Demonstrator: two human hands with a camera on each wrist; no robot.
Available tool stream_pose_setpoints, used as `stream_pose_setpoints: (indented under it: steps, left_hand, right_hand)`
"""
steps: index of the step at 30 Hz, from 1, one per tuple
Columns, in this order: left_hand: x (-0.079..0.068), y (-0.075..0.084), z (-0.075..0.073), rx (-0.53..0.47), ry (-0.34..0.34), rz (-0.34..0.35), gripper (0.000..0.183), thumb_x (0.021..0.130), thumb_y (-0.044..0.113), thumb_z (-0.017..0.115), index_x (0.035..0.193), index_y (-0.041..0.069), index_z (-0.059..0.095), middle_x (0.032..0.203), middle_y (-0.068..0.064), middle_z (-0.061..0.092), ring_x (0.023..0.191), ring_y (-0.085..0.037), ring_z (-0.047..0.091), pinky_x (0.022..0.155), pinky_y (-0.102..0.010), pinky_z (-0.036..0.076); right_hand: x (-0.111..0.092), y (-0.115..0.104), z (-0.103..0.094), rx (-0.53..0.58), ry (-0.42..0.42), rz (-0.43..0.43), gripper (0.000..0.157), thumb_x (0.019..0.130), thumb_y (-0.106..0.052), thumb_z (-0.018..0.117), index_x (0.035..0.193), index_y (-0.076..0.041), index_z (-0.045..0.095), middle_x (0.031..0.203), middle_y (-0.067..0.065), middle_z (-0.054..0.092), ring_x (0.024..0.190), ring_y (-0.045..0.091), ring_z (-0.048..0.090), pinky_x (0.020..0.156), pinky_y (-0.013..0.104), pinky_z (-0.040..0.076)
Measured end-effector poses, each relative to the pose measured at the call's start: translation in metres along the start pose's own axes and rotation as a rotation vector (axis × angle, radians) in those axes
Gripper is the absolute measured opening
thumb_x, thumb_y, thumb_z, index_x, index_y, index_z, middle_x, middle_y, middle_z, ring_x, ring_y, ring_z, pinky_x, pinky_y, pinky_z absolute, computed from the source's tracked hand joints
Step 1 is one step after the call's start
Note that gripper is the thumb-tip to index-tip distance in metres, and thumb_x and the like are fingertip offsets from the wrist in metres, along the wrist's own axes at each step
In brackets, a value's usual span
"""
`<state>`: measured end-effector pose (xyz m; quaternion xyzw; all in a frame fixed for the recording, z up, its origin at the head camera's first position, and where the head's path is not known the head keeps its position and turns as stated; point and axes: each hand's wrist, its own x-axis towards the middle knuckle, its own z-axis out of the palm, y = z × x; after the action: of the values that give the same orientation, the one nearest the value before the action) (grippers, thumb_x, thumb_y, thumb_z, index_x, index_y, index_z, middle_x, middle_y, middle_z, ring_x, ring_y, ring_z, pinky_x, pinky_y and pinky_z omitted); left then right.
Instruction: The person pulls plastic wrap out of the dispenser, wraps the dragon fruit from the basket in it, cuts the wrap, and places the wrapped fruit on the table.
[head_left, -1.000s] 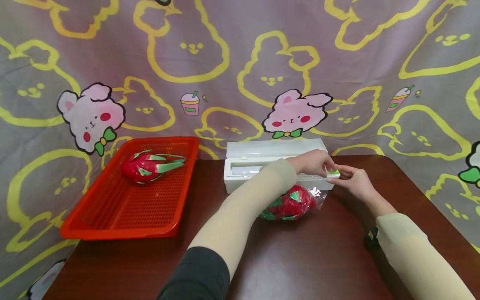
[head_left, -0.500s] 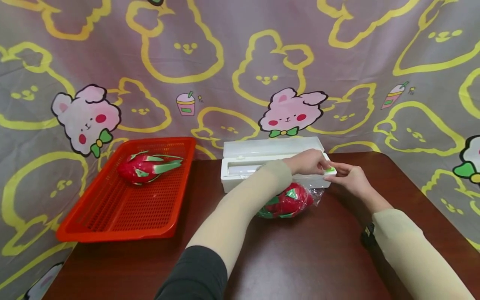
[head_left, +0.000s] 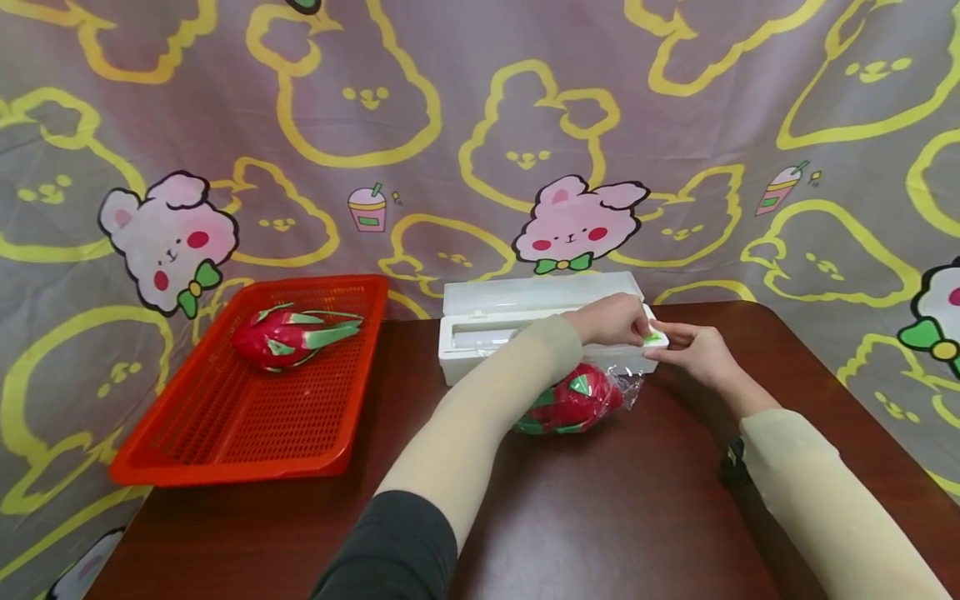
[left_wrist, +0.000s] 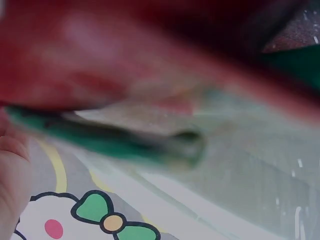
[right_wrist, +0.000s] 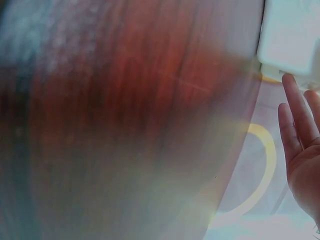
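A white cling film box [head_left: 468,357] stands at the back of the table with its lid raised and a film roll [head_left: 481,339] inside. At its right end, my left hand [head_left: 611,319] has curled fingers on a small green slide cutter [head_left: 655,338]. My right hand [head_left: 701,357] holds that same end between thumb and fingers; the right wrist view shows its fingers reaching the box corner [right_wrist: 287,55]. In front of the box lies a dragon fruit [head_left: 576,402] covered in clear film [head_left: 628,385], partly hidden by my left forearm. It fills the left wrist view, blurred.
A red plastic basket [head_left: 341,450] stands at the left of the brown table [head_left: 592,517], holding another dragon fruit [head_left: 273,340]. A patterned curtain [head_left: 420,100] hangs right behind the table's back edge.
The head view has shifted slightly, so everything sits a little further left in it. Both hands keep to the right end of the cling film box.
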<state>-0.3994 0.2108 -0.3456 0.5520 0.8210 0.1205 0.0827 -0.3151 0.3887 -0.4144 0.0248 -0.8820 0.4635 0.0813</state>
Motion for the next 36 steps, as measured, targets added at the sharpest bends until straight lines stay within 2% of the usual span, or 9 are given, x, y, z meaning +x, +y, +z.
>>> stream_pose_setpoints:
  steps: [5,10,18,20,24,27,36]
  left_hand:
    - [-0.003,0.002,-0.003,0.020,0.018,0.000,0.012,0.091,0.014,0.069,0.096,0.007,0.078,0.084,0.003,0.071,0.077,-0.006,0.057,0.071,-0.013,0.042]
    - [-0.004,0.001,-0.002,0.034,0.045,-0.017,0.013,0.090,0.014,0.070,0.080,0.010,0.076,0.069,0.005,0.062,0.069,-0.008,0.049,0.066,-0.016,0.039]
    - [-0.008,-0.001,-0.002,0.010,0.056,-0.024,0.011,0.090,0.012,0.069,0.084,0.010,0.078,0.071,0.005,0.065,0.070,-0.007,0.052,0.067,-0.015,0.040]
    - [-0.010,-0.002,-0.003,0.012,0.052,-0.025,0.010,0.090,0.014,0.070,0.086,0.010,0.078,0.074,0.005,0.067,0.072,-0.006,0.054,0.069,-0.014,0.041]
    - [-0.016,-0.007,-0.005,0.011,0.043,-0.039,0.008,0.089,0.015,0.072,0.087,0.010,0.078,0.077,0.005,0.069,0.074,-0.006,0.057,0.070,-0.014,0.043]
    - [-0.022,-0.011,-0.006,0.010,0.043,-0.043,0.007,0.088,0.015,0.074,0.085,0.010,0.078,0.076,0.005,0.068,0.073,-0.006,0.058,0.069,-0.014,0.043]
    - [-0.045,-0.015,-0.010,0.030,0.041,-0.080,0.008,0.088,0.016,0.074,0.086,0.010,0.078,0.077,0.005,0.069,0.075,-0.006,0.058,0.071,-0.015,0.044]
  right_hand:
    - [0.002,0.000,0.001,-0.002,0.001,0.000,0.061,0.081,-0.018,0.080,0.131,0.008,0.055,0.121,0.029,0.058,0.087,-0.009,0.059,0.070,0.013,0.050]
    - [0.002,0.001,0.004,0.012,0.007,-0.032,0.060,0.080,-0.016,0.081,0.128,0.010,0.057,0.120,0.029,0.058,0.088,-0.009,0.059,0.069,0.013,0.051]
    - [0.003,0.000,0.004,-0.021,0.009,-0.008,0.061,0.079,-0.021,0.082,0.129,0.007,0.058,0.122,0.025,0.059,0.101,0.012,0.064,0.071,0.012,0.050]
    - [0.001,-0.001,0.003,-0.015,0.004,-0.002,0.062,0.080,-0.022,0.081,0.129,0.007,0.057,0.122,0.026,0.059,0.099,0.011,0.064,0.071,0.012,0.050]
    - [-0.001,-0.005,0.002,-0.010,0.008,0.004,0.062,0.080,-0.020,0.081,0.130,0.008,0.056,0.122,0.028,0.057,0.090,-0.004,0.061,0.070,0.012,0.050]
    - [-0.002,-0.006,0.001,-0.028,0.018,0.010,0.062,0.080,-0.021,0.081,0.130,0.007,0.057,0.123,0.028,0.057,0.087,-0.009,0.057,0.069,0.011,0.049]
    - [-0.002,-0.004,0.004,-0.040,0.021,-0.003,0.064,0.079,-0.022,0.082,0.130,0.005,0.056,0.122,0.027,0.057,0.089,-0.006,0.058,0.069,0.010,0.048]
